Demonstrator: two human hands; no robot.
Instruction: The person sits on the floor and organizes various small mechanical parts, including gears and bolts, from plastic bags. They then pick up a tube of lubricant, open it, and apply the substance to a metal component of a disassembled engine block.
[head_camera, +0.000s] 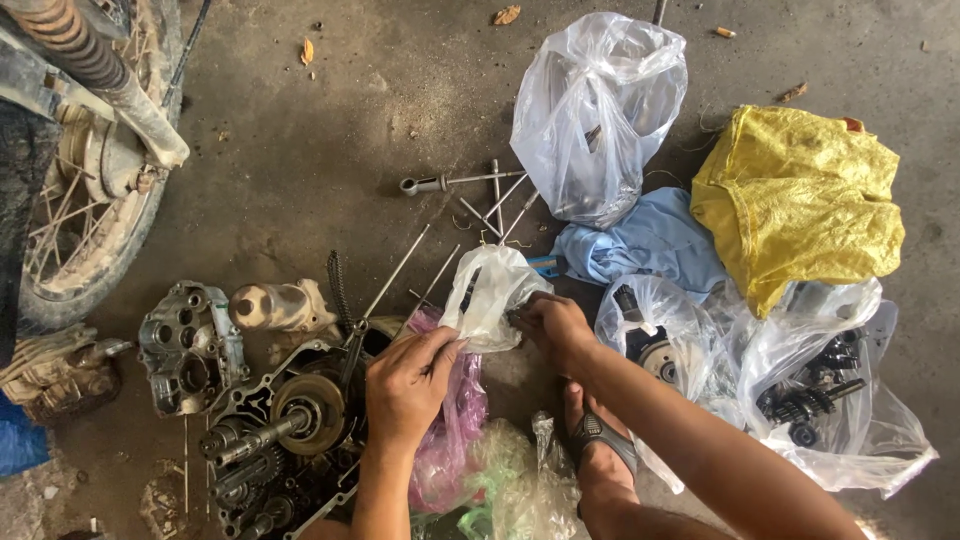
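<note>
Bare forearms, dark strapped sandal

We are on the floor of a motorcycle repair workshop. Stained bare concrete carries an opened engine crankcase with gears and shafts, a cylinder head, long loose bolts and plastic bags of gears. A spoked motorcycle wheel stands at the left edge.

A small clear plastic bag sits at centre, pinched between the left hand and right hand, above a pink bag and a crumpled clear-green bag. On the floor behind stand a tall clear bag, a yellow sack and a pale blue bag. At right lie two clear bags of metal parts.
</note>
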